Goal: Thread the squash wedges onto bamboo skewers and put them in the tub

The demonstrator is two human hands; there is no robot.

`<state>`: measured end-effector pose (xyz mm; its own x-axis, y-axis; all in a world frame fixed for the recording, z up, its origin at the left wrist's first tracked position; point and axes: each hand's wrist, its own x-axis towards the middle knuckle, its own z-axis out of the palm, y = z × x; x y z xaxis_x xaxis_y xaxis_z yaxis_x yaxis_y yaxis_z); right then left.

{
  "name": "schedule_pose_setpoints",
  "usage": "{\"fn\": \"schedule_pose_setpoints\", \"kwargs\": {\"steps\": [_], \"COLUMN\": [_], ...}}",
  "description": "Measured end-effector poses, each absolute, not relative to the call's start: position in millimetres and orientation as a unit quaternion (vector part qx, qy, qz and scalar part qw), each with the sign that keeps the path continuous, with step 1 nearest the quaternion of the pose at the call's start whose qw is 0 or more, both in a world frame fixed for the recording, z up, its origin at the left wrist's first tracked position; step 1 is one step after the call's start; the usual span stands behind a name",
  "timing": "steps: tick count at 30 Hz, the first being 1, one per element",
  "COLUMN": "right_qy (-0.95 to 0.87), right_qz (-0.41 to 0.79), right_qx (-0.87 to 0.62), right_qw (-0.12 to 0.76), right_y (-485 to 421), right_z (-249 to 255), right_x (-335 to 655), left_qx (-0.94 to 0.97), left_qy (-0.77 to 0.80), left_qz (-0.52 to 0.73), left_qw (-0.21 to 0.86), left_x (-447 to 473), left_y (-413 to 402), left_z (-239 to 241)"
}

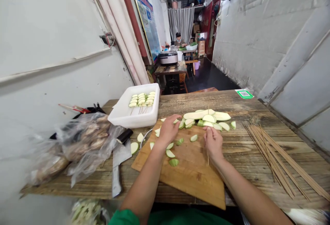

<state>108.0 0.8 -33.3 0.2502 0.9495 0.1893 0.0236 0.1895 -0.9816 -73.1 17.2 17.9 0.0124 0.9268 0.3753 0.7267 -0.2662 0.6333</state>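
My right hand point(213, 142) is closed around a thin bamboo skewer point(208, 159), held upright over the cutting board's right side. Pale, green-skinned vegetable slices, perhaps zucchini, are threaded on it above my fingers, the top one a half-round slice point(209, 118). My left hand point(168, 128) reaches over the far left of the wooden cutting board point(190, 183), fingers stretched and apart, close to a pile of slices point(189, 122). Cut half-rounds lie scattered over the board, including a slice point(194, 138) between my hands. Long halved pieces point(223, 116) lie beyond the board.
Left of the board lie a cleaver point(116, 180), a dark vegetable piece point(124, 136) and plastic bags point(90, 135). A white tub point(121, 116) holds filled skewers. Loose bamboo skewers point(273, 159) spread at right. Another person point(179, 39) sits far back.
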Motion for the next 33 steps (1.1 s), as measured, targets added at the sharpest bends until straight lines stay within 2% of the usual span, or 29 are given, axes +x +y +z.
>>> {"fn": "schedule_pose_setpoints", "kwargs": {"steps": [5, 8, 14, 20, 25, 28, 31, 33], "right_qy": [-0.468, -0.454, -0.455, -0.455, -0.476, -0.492, -0.524, -0.565], "right_qz": [0.39, 0.403, 0.427, 0.431, 0.431, 0.427, 0.398, 0.369], "right_qx": [-0.502, -0.502, -0.5, -0.499, -0.504, -0.505, -0.505, -0.492], "right_qw": [0.614, 0.616, 0.601, 0.599, 0.578, 0.566, 0.559, 0.55], "right_y": [1.2, 2.0, -2.0, -5.6, -4.4, -4.1, -7.9, -13.4], "right_z": [-35.2, -36.7, -30.0, -26.0, -31.5, -33.5, -30.8, -27.2], "right_x": [107.6, 108.7, 110.3, 108.7, 106.2, 105.3, 104.5, 103.1], "left_qx": [0.714, 0.7, 0.697, 0.745, 0.763, 0.756, 0.716, 0.648], "left_qy": [0.677, 0.702, 0.663, 0.612, 0.604, 0.604, 0.588, 0.564], "left_qz": [0.166, 0.118, 0.241, 0.213, 0.192, 0.222, 0.324, 0.418], "left_qw": [0.072, 0.06, 0.127, 0.158, 0.124, 0.121, 0.192, 0.295], "left_x": [-42.0, -30.5, -29.5, -38.9, -46.3, -50.4, -55.7, -59.2], "left_y": [44.8, 59.3, 60.1, 42.2, 28.9, 26.5, 29.1, 32.3], "left_z": [15.8, 7.3, -3.4, 12.0, 23.1, 25.4, 22.9, 17.8]}}
